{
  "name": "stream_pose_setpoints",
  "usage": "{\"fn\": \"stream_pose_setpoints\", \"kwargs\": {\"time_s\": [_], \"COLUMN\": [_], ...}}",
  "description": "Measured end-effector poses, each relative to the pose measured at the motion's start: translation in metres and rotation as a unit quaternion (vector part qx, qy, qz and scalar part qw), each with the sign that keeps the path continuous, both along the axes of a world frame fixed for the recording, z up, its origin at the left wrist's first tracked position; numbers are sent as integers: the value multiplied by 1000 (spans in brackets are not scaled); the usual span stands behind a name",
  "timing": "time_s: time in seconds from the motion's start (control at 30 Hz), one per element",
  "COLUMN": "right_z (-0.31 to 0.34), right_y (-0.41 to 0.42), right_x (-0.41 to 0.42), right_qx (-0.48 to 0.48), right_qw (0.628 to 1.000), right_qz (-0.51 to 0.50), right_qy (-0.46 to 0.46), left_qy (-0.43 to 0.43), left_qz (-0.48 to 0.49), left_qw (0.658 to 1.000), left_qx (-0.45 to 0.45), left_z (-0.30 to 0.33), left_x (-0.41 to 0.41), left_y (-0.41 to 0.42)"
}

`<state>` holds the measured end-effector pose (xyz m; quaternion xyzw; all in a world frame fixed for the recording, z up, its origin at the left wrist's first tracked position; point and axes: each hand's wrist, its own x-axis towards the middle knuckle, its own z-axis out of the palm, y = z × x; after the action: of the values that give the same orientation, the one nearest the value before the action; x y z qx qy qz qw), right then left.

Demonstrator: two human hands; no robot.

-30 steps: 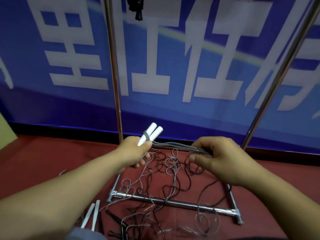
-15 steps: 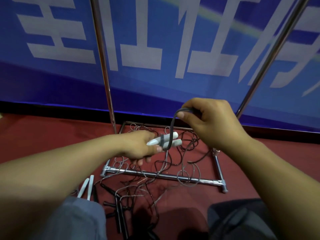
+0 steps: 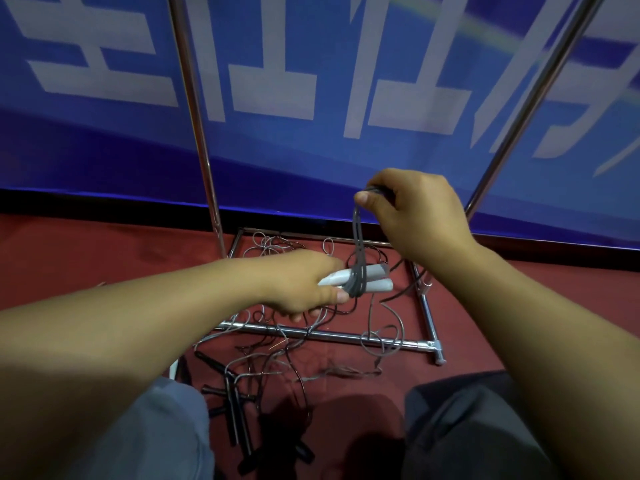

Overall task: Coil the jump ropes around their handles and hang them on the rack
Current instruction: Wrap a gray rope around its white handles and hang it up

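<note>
— Behind everything we log one blue banner (image 3: 311,161) with large white characters, filling the upper half of the frame; below it, red carpet (image 3: 86,258). What stands on the carpet?

— We enter one chrome rack (image 3: 427,308): two uprights, the left rising near upper centre-left, the right slanting to the upper right corner, and a rectangular base frame lying on the carpet at centre. Its top bar is outside the frame.

— Item in hand?

— We list one pair of white handles (image 3: 372,277), side by side, pointing right, at centre frame. Our left hand (image 3: 301,284) grips them at their left ends, fingers curled underneath. Several turns of grey rope (image 3: 358,244) already circle the handles near their middle.

— And the other hand?

— Our right hand (image 3: 415,216), just above and right of the handles, pinches a bundle of grey rope strands between thumb and curled fingers; the strands run taut straight down to the wrapped turns.

— Remaining stock?

— We record a tangle of loose ropes (image 3: 381,337), grey and dark, spread across the rack's base and the carpet in front. At lower centre lie black handles (image 3: 235,407) of other ropes, crossed over one another. A sliver of white (image 3: 174,368) shows beside our left forearm; we cannot tell what it is. Our grey-trousered knees (image 3: 460,427) fill the bottom corners.
</note>
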<state>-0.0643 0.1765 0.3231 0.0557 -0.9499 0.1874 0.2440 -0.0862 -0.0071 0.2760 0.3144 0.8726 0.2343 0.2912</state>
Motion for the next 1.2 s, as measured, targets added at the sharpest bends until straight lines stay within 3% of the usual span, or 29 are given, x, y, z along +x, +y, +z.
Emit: {"fn": "stream_pose_setpoints", "kwargs": {"time_s": [0.23,0.4,0.7,0.8,0.9,0.97,1.2], "right_z": [-9,-15,-21,-20,-24,-29,-29], "right_y": [4,8,20,18,21,18,9], "right_x": [-10,-18,-27,-27,-25,-24,-32], "right_qx": [12,-23,-124,-141,-142,-122,-296], "right_qw": [998,997,981,958,923,917,859], "right_qz": [-50,-31,-1,41,82,77,92], "right_qy": [-21,-65,-151,-244,-348,-372,-407], "left_qy": [58,156,218,190,89,52,36], "left_qz": [-33,-84,-89,-60,1,30,166], "left_qw": [998,984,971,971,968,958,909], "left_qx": [23,5,52,133,234,281,380], "left_z": [11,24,38,36,33,32,35], "left_x": [10,15,18,17,14,12,-2], "left_y": [6,3,-9,-12,-14,-14,-17]}}
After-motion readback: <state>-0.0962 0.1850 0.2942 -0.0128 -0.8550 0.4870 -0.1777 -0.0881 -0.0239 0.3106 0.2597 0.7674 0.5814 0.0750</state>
